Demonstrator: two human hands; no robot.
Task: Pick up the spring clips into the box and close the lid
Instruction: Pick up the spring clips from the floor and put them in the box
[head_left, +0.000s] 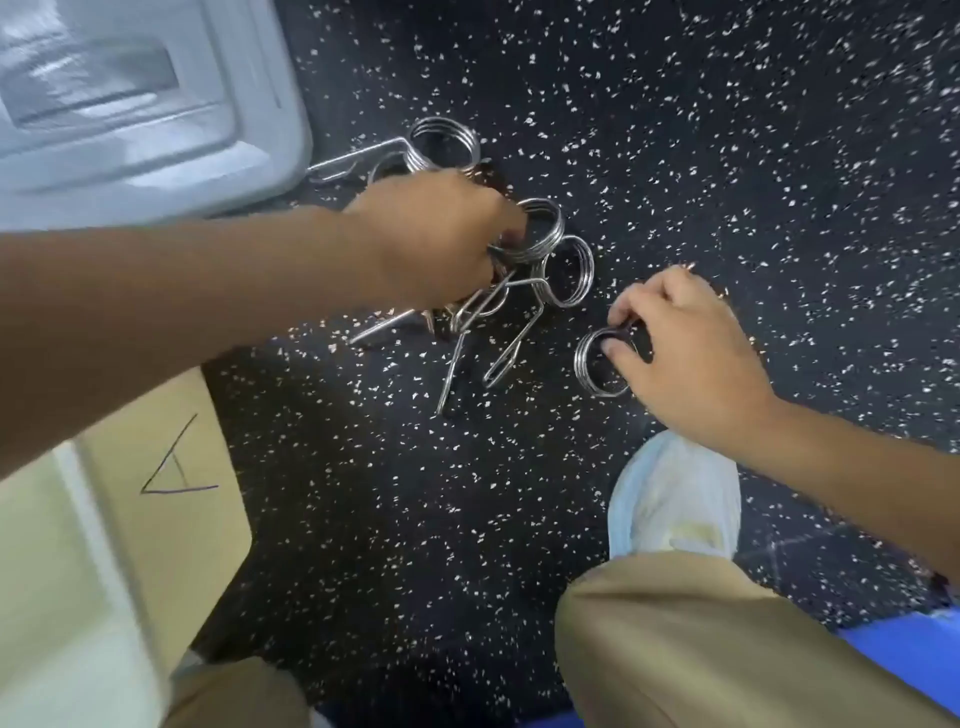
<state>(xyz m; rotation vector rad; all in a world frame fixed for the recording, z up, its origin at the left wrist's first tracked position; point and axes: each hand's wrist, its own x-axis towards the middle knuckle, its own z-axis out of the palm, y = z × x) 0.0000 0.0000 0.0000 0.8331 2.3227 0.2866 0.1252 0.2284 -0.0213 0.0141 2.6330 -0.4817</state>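
Several steel spring clips lie on the black speckled floor. My left hand (436, 244) reaches into the middle of the pile and grips one coil (540, 231), with more clips tangled under the palm. Another clip (566, 270) rests just right of that hand, its long handles (498, 358) pointing toward me. A further clip (447, 143) lies beyond the hand, next to the grey lid (156, 135) at the top left. My right hand (685, 353) pinches a separate clip (592, 364) on the floor to the right. The cardboard box (156, 493) stands at the lower left.
My right shoe in a pale cover (675, 499) and khaki trouser legs (701, 639) fill the lower frame. A blue strip (914, 654) runs along the bottom right. Speckled floor (727, 130) spreads to the upper right.
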